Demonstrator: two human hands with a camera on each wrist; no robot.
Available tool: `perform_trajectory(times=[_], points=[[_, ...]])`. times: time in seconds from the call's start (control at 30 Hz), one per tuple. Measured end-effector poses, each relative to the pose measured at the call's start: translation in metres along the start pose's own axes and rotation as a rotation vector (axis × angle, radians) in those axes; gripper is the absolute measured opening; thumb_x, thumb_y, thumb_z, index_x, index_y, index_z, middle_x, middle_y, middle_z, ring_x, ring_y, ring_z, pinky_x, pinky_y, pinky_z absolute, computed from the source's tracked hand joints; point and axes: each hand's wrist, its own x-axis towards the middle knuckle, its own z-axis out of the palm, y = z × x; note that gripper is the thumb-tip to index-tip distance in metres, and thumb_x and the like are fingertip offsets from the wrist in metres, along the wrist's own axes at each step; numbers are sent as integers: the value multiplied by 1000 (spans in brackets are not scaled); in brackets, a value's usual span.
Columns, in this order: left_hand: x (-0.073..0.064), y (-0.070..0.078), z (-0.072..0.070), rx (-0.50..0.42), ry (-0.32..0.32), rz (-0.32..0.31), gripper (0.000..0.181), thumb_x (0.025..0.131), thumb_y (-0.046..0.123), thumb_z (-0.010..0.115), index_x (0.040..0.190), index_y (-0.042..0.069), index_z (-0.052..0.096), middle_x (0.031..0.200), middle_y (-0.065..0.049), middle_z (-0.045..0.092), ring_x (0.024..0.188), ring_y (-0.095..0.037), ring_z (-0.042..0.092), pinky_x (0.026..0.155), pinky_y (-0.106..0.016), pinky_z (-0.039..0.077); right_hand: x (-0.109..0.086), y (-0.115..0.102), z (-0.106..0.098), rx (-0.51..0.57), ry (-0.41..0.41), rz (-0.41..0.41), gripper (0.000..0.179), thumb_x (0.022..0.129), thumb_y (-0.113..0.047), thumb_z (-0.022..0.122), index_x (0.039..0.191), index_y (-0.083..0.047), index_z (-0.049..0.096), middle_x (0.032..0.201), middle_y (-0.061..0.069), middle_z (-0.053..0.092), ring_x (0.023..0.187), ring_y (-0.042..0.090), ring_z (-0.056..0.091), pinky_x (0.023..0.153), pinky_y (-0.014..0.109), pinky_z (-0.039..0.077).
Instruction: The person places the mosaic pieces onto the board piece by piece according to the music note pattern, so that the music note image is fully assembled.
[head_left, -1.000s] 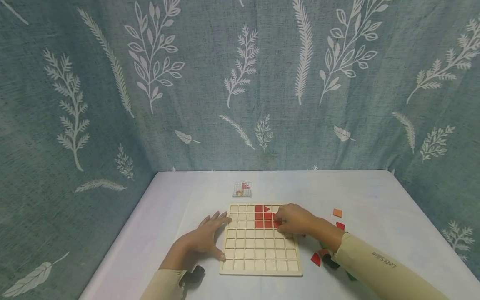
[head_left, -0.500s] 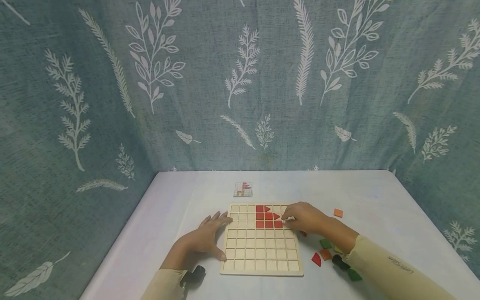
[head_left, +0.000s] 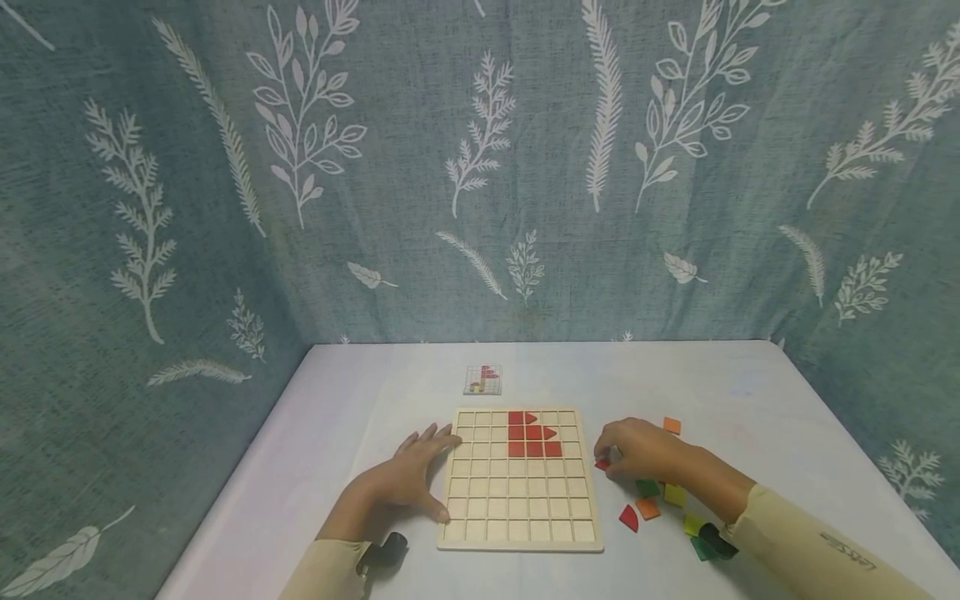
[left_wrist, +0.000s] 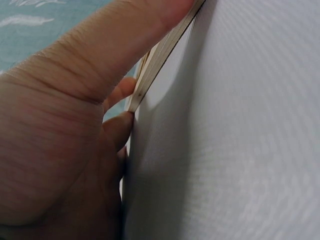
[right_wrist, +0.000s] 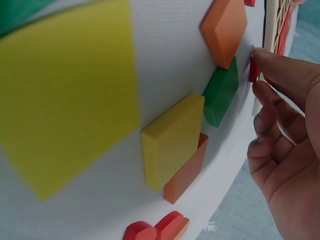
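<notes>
A wooden grid board lies on the white table, with several red squares and two red triangles in its upper cells. My left hand rests along the board's left side, fingers spread, thumb at the lower edge; in the left wrist view the thumb and fingertips touch the board's side. Just right of the board, my right hand has thumb and index finger around a small red piece on the table. Its shape is partly hidden by the fingertips.
A small pattern card lies behind the board. Around the right forearm are loose pieces: an orange square, a green piece, a yellow square and a red quarter-circle. A patterned teal cloth hangs behind the table.
My right hand has let go of a red piece on the board and moved right and slightly down to the small red piece on the table. My left hand has stayed put.
</notes>
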Motion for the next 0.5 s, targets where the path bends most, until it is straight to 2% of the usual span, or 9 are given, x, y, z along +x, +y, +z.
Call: perform_trajectory(times=[0.3,0.5], points=[[0,-2,1,5,5,11,124,44,66,82,150,19,36,160,-8,19,147,-31,5,117,-51,0,-3,6,3,6,15,-82,16,77,-22,83,92,-22,77,82,-20,59,78,3,53,75,28,53],[0,-1,1,3,10,28,123,45,65,83,149,17,37,160,-10,20,147,-34,6,117,-53,1,-2,8,3,9,24,-82,13,79,-24,81,91,-22,75,84,-20,59,81,4,55,78,30,54]])
